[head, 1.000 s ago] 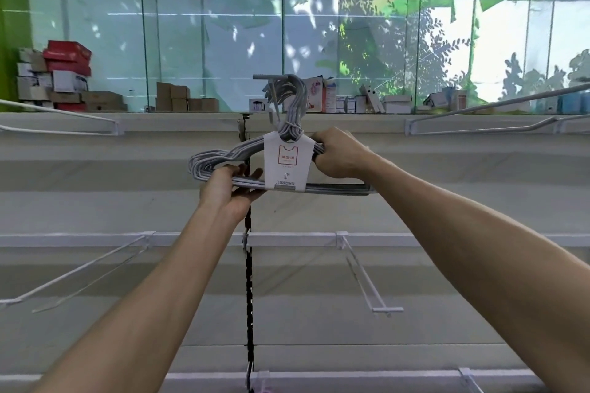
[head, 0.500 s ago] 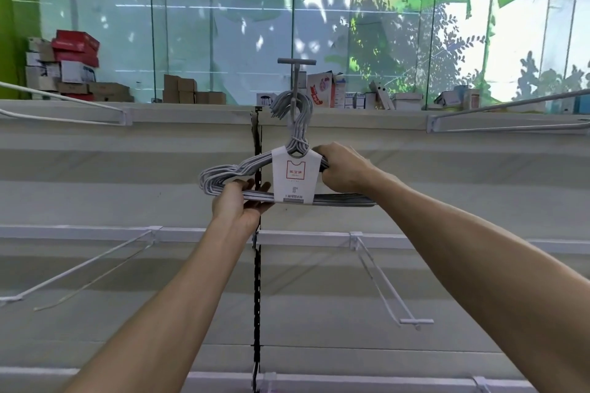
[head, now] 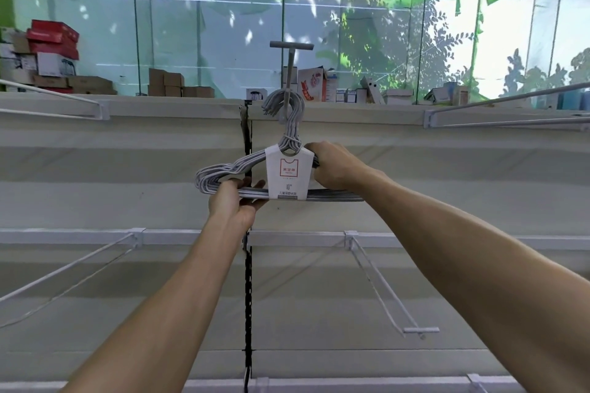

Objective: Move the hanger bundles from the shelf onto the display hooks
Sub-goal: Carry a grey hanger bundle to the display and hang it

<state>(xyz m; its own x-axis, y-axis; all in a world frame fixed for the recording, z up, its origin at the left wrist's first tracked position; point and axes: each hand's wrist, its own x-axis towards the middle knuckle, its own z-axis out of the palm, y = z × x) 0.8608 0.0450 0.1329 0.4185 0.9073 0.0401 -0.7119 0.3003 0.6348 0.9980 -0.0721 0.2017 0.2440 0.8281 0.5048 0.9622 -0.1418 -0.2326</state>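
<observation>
Arms outstretched, left hand [head: 234, 201] and right hand [head: 335, 166] apparently gripping hanger bundle [head: 281, 175].

i see bright daylight through the windows [head: 351, 25], blown out at upper right; soft shadows, mild blur, rails [head: 510, 105] bowed at the edges.

Retail shop, display wall. Rows of white display hooks [head: 380, 281] on horizontal rails [head: 79, 236], slotted black upright [head: 247, 281]. Stacked cartons [head: 52, 51] and boxed goods [head: 311, 84] along the top shelf. Glass front [head: 207, 19] behind, greenery outside.
</observation>
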